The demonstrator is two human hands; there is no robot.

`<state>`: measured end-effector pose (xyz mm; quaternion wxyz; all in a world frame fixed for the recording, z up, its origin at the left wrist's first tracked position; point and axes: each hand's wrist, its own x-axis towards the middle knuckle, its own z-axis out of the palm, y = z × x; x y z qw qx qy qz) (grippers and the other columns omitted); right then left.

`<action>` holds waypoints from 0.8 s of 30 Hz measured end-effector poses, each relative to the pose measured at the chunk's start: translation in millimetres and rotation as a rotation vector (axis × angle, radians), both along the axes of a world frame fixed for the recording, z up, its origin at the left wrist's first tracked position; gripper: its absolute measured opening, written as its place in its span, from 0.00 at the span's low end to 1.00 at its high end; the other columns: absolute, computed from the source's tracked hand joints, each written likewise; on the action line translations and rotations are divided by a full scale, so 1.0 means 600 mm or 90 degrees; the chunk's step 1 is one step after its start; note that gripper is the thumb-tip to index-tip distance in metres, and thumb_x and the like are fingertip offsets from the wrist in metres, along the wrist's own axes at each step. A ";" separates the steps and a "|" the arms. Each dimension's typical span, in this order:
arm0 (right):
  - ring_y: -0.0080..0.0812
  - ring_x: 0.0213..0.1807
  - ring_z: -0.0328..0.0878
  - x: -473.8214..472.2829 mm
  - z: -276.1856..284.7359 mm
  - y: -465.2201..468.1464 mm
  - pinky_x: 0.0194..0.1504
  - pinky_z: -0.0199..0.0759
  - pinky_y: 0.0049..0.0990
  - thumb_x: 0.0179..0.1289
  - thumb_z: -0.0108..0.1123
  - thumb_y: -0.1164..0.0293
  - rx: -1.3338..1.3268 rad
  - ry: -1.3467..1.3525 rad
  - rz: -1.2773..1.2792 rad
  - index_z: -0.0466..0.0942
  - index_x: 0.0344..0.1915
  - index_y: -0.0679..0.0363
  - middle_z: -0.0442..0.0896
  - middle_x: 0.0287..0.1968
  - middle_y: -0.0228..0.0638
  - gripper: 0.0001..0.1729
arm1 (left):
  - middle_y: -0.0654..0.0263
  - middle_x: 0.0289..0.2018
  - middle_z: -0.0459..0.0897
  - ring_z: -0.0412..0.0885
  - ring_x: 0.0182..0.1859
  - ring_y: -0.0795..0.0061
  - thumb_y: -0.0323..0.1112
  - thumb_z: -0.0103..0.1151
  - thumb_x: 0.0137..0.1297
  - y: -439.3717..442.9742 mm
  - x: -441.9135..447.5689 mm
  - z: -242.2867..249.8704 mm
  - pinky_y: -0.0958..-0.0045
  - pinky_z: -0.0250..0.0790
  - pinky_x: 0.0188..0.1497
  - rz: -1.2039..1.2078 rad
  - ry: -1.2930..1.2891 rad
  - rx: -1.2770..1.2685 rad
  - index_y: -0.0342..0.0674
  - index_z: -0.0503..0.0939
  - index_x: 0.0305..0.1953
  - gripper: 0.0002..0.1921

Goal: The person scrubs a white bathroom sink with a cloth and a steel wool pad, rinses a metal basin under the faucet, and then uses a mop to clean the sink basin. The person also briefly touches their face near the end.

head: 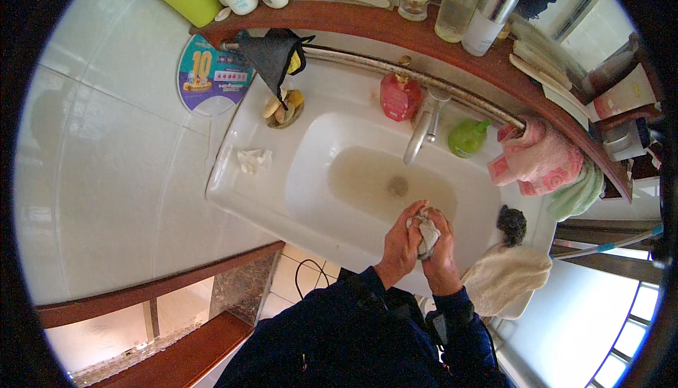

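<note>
Over the front of a white washbasin (307,176), my left hand (401,242) and my right hand (442,250) press together around a wadded greyish-white cloth (428,235). Part of the cloth bulges out between my palms; the rest is hidden by the fingers. Below and beyond my hands, cloudy water (365,176) stands in the bowl, with the dark drain (398,186) showing through it. The chrome faucet (421,136) reaches over the bowl from the back rim. No stream from its spout can be made out.
A pink bottle (401,97) and a green bottle (468,138) flank the faucet. Crumpled tissue (254,160) and a soap dish (285,115) occupy the left rim. A dark scrubber (512,225) and beige towel (508,276) lie right. Overhead runs a wooden shelf (339,14) with toiletries, above a metal rail (360,58).
</note>
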<state>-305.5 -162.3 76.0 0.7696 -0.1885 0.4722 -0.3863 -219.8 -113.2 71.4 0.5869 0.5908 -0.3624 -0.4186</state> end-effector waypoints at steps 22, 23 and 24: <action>0.53 0.52 0.74 0.031 0.024 -0.005 0.57 0.66 0.46 0.64 0.59 0.64 -0.783 0.410 0.276 0.73 0.58 0.63 0.77 0.56 0.49 0.25 | 0.69 0.42 0.79 0.77 0.45 0.76 0.47 0.46 0.75 -0.026 0.065 -0.020 0.71 0.70 0.46 -0.030 0.016 0.083 0.44 0.76 0.47 0.15; 0.52 0.51 0.74 0.026 0.027 0.000 0.55 0.68 0.47 0.63 0.60 0.64 -0.874 0.452 0.269 0.73 0.58 0.63 0.77 0.55 0.50 0.25 | 0.69 0.43 0.79 0.77 0.46 0.74 0.47 0.46 0.75 -0.027 0.064 -0.015 0.70 0.71 0.48 -0.012 0.228 0.109 0.43 0.76 0.48 0.15; 0.50 0.49 0.76 0.025 0.027 0.001 0.52 0.72 0.47 0.63 0.59 0.67 -0.825 0.501 0.273 0.77 0.51 0.64 0.78 0.53 0.48 0.19 | 0.68 0.45 0.79 0.77 0.48 0.73 0.47 0.46 0.75 -0.026 0.064 -0.009 0.68 0.71 0.50 0.036 0.435 0.179 0.42 0.75 0.50 0.16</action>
